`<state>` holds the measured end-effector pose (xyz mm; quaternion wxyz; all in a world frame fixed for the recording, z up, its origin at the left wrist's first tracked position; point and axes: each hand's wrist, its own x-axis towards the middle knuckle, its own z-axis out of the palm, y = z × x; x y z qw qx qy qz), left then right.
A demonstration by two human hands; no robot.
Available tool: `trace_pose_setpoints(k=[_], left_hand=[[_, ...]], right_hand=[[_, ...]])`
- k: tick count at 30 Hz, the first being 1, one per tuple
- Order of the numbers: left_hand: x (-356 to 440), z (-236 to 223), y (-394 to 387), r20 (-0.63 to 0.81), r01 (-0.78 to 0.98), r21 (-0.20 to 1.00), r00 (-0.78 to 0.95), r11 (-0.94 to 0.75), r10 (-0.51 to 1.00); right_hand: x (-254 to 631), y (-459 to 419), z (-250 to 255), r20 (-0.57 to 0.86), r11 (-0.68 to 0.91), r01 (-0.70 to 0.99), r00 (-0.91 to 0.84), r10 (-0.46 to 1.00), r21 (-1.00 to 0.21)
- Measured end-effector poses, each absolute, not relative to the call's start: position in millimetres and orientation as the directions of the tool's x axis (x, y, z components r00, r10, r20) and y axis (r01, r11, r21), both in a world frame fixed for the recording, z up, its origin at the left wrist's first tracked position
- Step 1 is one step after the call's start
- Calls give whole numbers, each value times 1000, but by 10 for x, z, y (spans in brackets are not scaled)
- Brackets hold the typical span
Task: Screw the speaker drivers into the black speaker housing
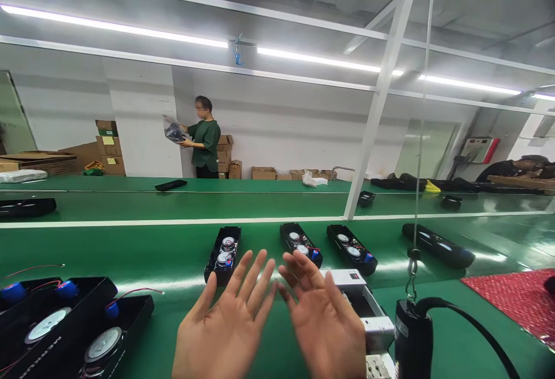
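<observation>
Your left hand (223,333) and right hand (327,327) are empty, fingers spread, left of the white fixture (378,327); a speaker housing (352,250) lies beyond it. Handle housings by their rims.

The green counter (160,333) is smooth and glossy. At eight o'clock, black casings (73,333) look like plastic with a low sheen, their round speaker backs (104,344) of pale metal. At four o'clock, a red sheet (514,298) shines with a crinkled surface, a hook (410,278) is bright metal and a long black shell (437,246) gleams. Cardboard boxes (109,146) at nine and a cloth shirt (207,139) at ten look matt
</observation>
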<state>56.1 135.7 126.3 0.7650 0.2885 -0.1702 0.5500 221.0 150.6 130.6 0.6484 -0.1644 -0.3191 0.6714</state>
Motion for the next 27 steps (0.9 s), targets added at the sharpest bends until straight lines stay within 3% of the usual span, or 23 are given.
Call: trace_pose_setpoints(k=[4,10,14,19,27], left_hand=[[624,1240,1358,554,-936,249,348,248,756],[711,1200,1351,515,-927,261,371,271,773],[761,1191,1349,463,-919,296,378,261,802],[815,1139,1330,415,-910,316,388,269,823],[937,1088,1326,537,-887,316,460,337,707]], right_hand=[[2162,1520,1180,226,228,-493,66,972,-840],[2090,1488,1206,321,286,-285,-80,944,-915],[2038,1499,1189,365,349,-275,-7,931,-896],[2000,1543,1110,314,311,-337,47,948,-889],[2085,1605,1177,109,141,-457,95,989,-878]])
